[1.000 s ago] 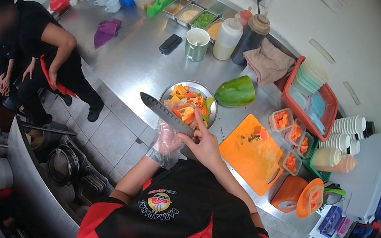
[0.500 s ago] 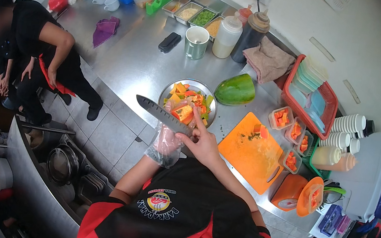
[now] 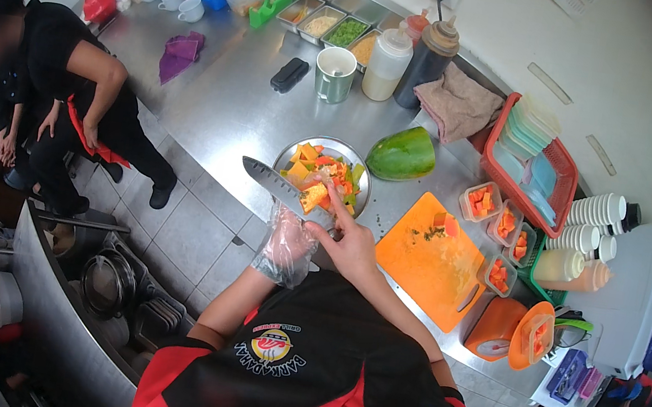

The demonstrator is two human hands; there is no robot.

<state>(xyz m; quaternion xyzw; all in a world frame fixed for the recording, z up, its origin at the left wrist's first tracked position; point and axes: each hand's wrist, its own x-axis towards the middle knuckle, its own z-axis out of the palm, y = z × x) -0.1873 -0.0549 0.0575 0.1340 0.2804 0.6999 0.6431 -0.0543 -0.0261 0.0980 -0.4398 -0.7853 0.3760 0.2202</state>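
Fruit chunk at the near side of the bowl, knife crossing it.
The gloved left hand seems curled around the chunk, its fingers partly hidden; the bare right hand is closed on the knife's handle, index finger extended. The chunk looks light, firm but easily bruised, probably wet and slippery: best cradled low by its sides, clear of the edge. Beyond sits a melon; rightward, an orange board.
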